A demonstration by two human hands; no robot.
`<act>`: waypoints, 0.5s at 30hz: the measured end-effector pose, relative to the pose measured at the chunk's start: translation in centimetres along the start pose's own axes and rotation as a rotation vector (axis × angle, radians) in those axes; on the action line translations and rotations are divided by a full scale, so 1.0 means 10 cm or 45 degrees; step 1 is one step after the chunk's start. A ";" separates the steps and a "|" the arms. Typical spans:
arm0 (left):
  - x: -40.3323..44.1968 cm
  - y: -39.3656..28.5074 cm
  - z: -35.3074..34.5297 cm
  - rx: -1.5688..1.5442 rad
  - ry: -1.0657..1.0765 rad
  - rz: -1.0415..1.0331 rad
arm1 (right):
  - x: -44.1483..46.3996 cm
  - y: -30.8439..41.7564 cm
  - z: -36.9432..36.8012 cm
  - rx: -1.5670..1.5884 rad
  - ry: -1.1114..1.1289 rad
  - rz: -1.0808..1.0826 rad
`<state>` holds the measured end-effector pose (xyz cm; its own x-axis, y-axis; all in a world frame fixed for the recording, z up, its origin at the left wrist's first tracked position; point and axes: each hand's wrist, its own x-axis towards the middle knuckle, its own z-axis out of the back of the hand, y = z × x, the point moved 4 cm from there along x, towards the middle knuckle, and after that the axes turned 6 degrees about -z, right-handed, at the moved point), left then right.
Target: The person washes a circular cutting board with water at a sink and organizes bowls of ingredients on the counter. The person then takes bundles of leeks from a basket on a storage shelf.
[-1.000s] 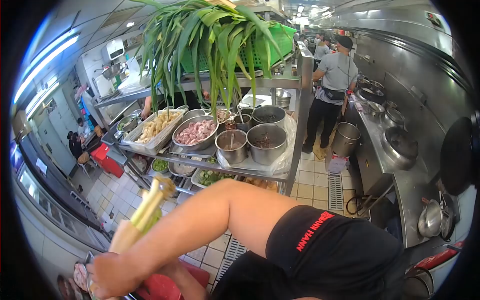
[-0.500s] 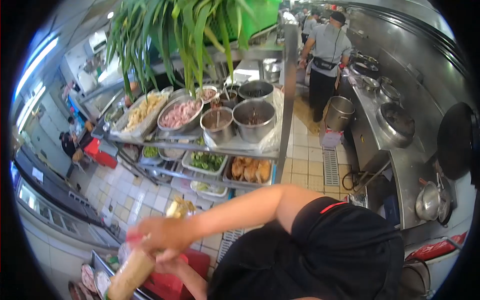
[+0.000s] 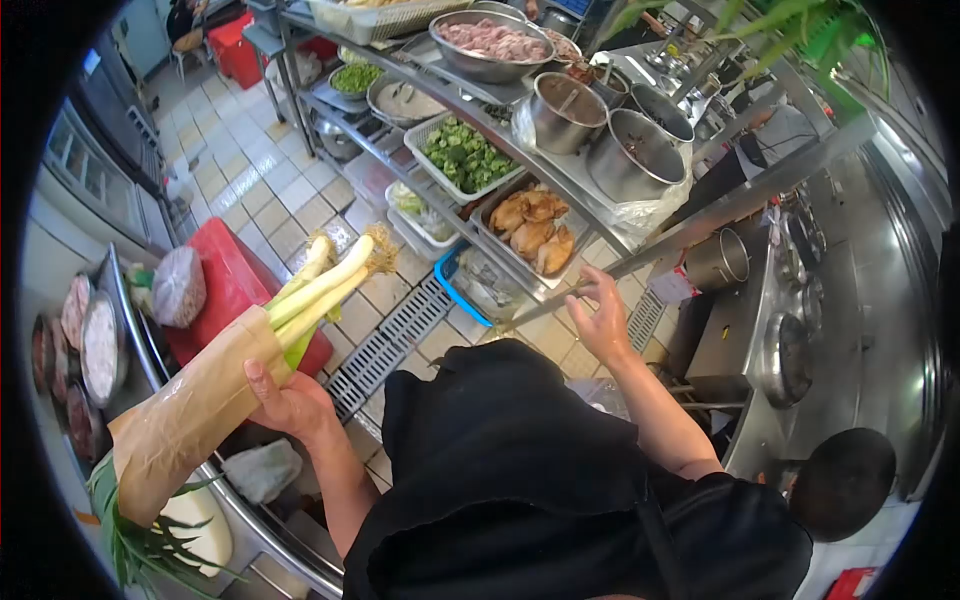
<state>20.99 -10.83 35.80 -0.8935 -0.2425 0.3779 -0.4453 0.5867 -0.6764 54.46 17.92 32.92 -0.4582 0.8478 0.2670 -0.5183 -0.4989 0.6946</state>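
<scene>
My left hand (image 3: 290,400) supports a bundle of leeks (image 3: 325,290) from below, its thumb against the brown paper (image 3: 190,400) wrapped around their middle. The pale, rooted ends stick out at the upper right of the wrap. Long green leaves (image 3: 125,535) hang from its lower left end. Over on the right, my right hand (image 3: 603,322) is raised beside the metal post of the shelf rack, fingers bent but apart, with nothing visible in it. Whether its fingertips touch the post is unclear.
Ahead stands a rack with a tray of broccoli (image 3: 465,155), a tray of roasted poultry (image 3: 535,230), steel pots (image 3: 635,155) and a bowl of raw meat (image 3: 490,40). At left are a red board or lid (image 3: 225,265) and a steel counter edge (image 3: 165,360). A stove counter (image 3: 850,260) runs along the right.
My right hand has left the paper wrap and swung over to the right, near the rack. The leeks' root ends now point up and right. The view has tilted down and turned.
</scene>
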 end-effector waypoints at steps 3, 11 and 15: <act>-0.02 0.00 0.22 0.074 -0.069 0.024 | -0.10 -0.26 0.11 -0.014 0.017 -0.093; 0.05 0.03 1.08 0.242 -0.330 0.013 | 0.02 -0.12 0.39 -0.233 0.043 -0.592; 0.19 -0.02 1.26 0.274 -0.507 0.054 | 0.26 -0.50 0.84 -0.070 -0.505 -0.360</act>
<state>18.68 -21.11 28.66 -0.8451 -0.5247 0.1027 -0.3718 0.4388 -0.8181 61.89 24.08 35.75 0.0112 0.9493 0.3142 -0.6250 -0.2386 0.7433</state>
